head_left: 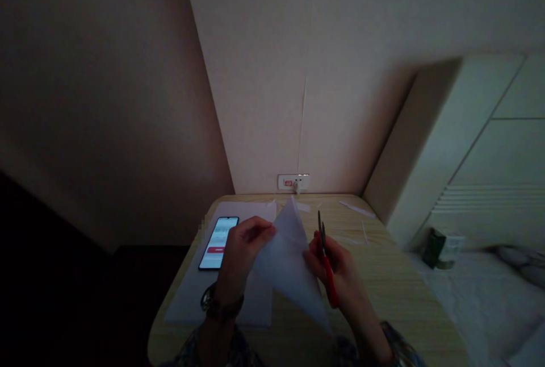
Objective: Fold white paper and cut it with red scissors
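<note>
My left hand (243,247) pinches the left edge of a folded white paper triangle (288,259), held up above the wooden table (395,282). My right hand (336,267) grips red-handled scissors (326,256) with the dark blades pointing up and away, and its fingers also touch the paper's right edge. A wristwatch (213,301) sits on my left wrist.
A lit phone (218,234) lies on white sheets (187,293) at the table's left. Thin paper strips (356,209) are scattered at the far side. A wall socket (293,182) sits behind the table. A bed and headboard (481,185) stand to the right.
</note>
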Action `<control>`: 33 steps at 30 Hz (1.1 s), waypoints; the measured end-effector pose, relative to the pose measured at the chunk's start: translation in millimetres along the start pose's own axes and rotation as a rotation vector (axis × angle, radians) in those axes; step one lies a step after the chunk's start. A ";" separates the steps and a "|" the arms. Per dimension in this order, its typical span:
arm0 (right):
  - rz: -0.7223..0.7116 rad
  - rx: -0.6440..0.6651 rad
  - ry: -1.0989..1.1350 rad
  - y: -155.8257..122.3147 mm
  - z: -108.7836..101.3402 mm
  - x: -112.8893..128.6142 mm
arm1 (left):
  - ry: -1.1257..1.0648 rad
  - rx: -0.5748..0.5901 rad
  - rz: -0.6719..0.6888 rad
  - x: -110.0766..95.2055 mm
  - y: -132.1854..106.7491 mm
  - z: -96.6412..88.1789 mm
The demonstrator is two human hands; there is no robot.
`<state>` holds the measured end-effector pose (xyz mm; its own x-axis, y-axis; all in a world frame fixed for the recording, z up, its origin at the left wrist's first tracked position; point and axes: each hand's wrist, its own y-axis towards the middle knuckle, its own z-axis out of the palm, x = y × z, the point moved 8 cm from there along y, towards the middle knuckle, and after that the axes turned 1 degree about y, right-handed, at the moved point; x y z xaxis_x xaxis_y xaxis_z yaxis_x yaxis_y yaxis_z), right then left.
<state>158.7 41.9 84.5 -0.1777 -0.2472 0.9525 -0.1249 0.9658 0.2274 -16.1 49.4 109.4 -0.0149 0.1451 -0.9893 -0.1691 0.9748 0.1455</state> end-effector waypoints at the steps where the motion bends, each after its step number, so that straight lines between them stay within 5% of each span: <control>1: -0.004 -0.009 -0.003 0.0 -1.1 0.8 | -0.005 0.005 0.002 -0.1 -0.5 0.3; 27: 0.007 -0.165 0.077 0.4 -8.3 -13.6 | -0.134 -0.005 -0.085 20.4 -2.8 -0.4; 33: 0.007 -0.142 0.071 1.1 -3.8 -9.2 | -0.087 -0.020 -0.049 12.4 -7.7 -4.3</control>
<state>163.9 45.5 76.8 -0.1082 -0.2390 0.9650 0.0163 0.9701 0.2421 -19.2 43.0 96.0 0.0790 0.1123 -0.9905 -0.1870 0.9777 0.0959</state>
